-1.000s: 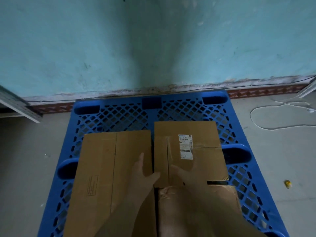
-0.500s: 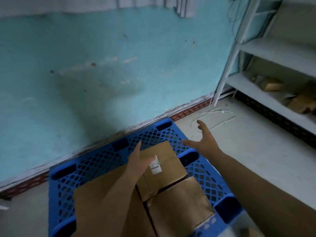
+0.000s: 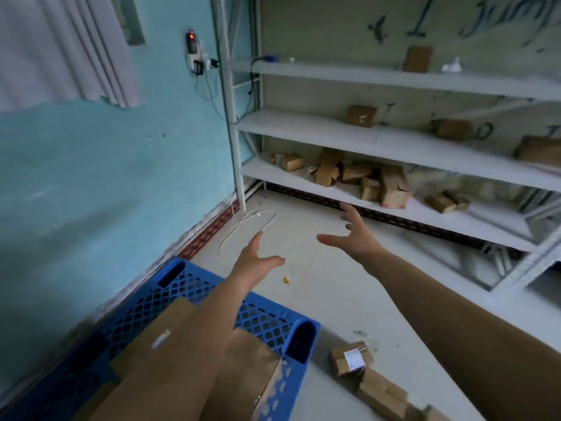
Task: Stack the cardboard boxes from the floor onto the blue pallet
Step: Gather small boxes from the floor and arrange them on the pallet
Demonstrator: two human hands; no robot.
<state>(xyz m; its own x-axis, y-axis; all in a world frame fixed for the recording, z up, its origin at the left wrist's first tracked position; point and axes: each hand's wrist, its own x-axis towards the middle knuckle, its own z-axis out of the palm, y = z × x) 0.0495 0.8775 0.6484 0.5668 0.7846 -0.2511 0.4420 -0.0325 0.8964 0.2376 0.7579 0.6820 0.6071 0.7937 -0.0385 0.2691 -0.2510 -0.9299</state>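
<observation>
Head view is swinging right off the blue pallet (image 3: 194, 287), its boxes (image 3: 243, 369) now lying at seven o'clock. Left hand (image 3: 255, 262) and right hand (image 3: 358, 238) are spreading empty, leaving floor boxes (image 3: 352, 358) waiting at five o'clock, probably next.

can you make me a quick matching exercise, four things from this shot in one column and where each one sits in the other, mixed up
Things
1. labelled box
2. yellow scrap
3. left hand
4. white cable

Places
A. on the floor by the wall, near the shelf post
B. in the air beyond the pallet's far corner, fingers spread, holding nothing
C. on the floor right of the pallet, near its corner
D. alone on the floor, between the hands and the pallet

Pairs: 1-C, 2-D, 3-B, 4-A
</observation>
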